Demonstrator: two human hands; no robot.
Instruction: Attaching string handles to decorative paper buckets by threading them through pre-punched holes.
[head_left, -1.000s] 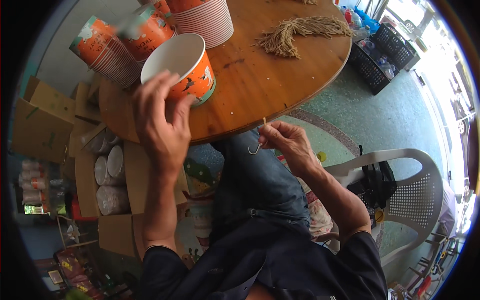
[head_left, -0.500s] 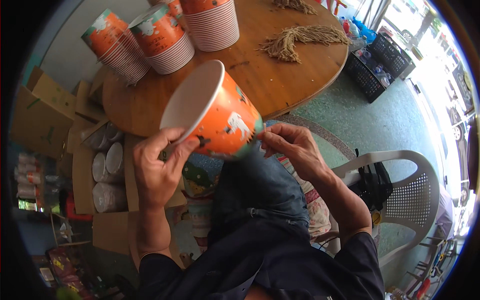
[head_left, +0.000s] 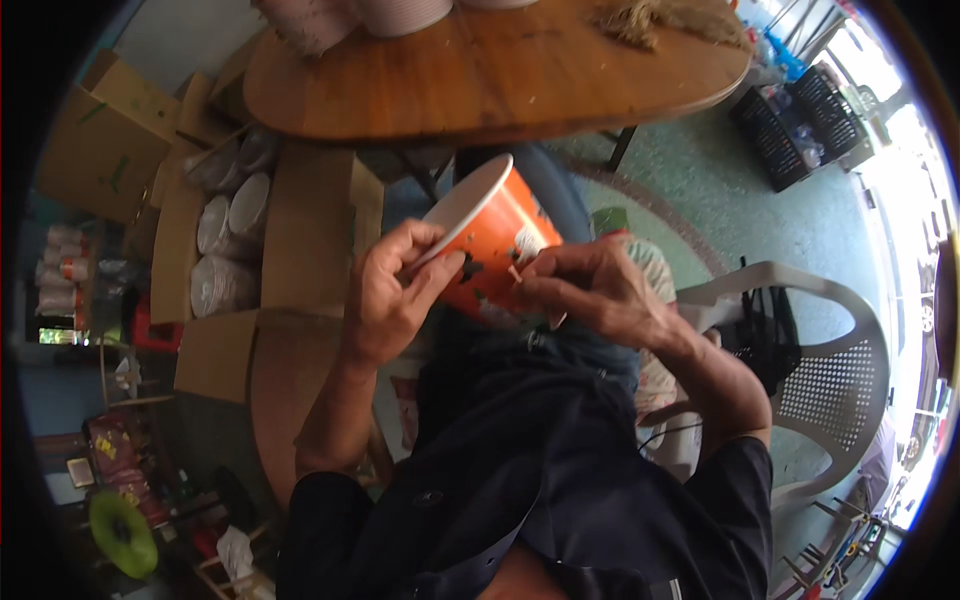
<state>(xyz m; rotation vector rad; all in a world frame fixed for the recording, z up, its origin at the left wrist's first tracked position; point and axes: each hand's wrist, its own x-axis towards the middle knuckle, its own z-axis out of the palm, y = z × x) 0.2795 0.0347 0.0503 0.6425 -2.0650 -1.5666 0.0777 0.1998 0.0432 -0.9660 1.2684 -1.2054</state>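
An orange paper bucket (head_left: 505,235) with a white rim and dark printed shapes is held tilted above my lap. Its open mouth faces up and to the left. My left hand (head_left: 395,295) grips it by the rim, thumb on the outer wall and fingers at the edge. My right hand (head_left: 595,290) is closed in a pinch against the bucket's right side, near its base. A small pale sliver shows at those fingertips, too small to name.
Ahead, a wooden table (head_left: 480,85) carries stacked buckets (head_left: 405,12) and a bundle of tan strands (head_left: 665,18). An open carton (head_left: 310,235) with wrapped white tubs stands at left. A grey plastic chair (head_left: 850,375) and black crates (head_left: 785,135) are at right.
The view has tipped down toward my lap, so the table sits higher in it. The bucket is nearer my body, and my right hand has moved along its wall, still pinched.
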